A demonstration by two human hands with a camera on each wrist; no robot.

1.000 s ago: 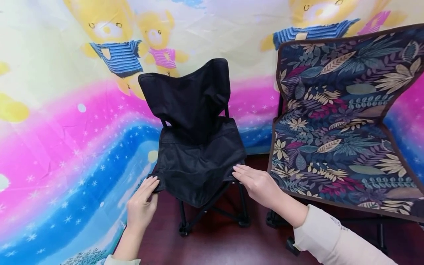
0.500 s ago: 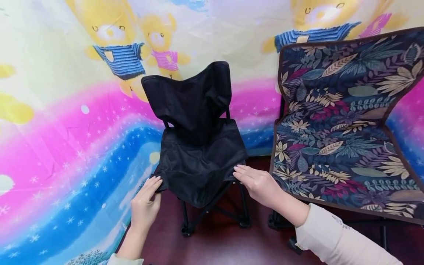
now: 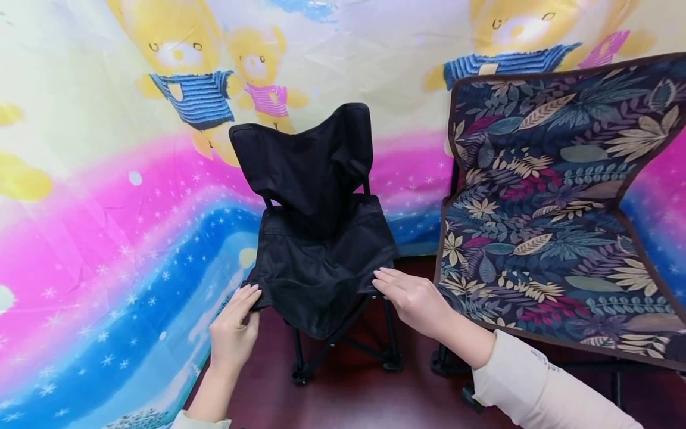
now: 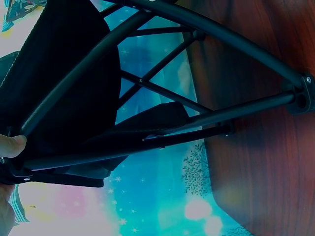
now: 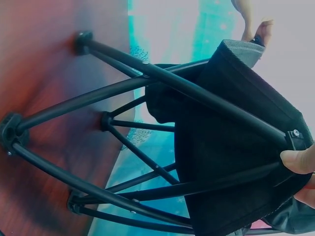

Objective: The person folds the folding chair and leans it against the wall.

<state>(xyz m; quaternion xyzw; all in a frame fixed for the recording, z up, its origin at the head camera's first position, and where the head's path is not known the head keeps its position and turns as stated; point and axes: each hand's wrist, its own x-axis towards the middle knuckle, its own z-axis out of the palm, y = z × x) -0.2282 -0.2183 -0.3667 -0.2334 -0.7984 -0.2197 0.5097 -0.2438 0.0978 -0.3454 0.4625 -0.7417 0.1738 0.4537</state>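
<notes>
A black folding chair (image 3: 321,262) stands unfolded, its fabric seat sagging between the front corners. My left hand (image 3: 233,330) grips the seat's left front corner, fingers on top. In the left wrist view, the left thumb (image 4: 12,146) presses against the corner joint where the frame tubes meet. At the other front corner, my right hand (image 3: 415,301) holds the fabric and frame the same way. The right wrist view has the right thumb (image 5: 298,160) beside the corner bracket, with fingertips on the far side. Crossed black legs (image 5: 103,96) spread below the seat.
A larger leaf-patterned folding chair (image 3: 541,238) stands close on the right. Behind both chairs hangs a backdrop (image 3: 134,137) printed with yellow bears and pink and blue bands. The floor (image 3: 343,399) is dark reddish wood.
Both hands stay on the seat's front corners and the black chair keeps its shape. Only the head view has shifted slightly.
</notes>
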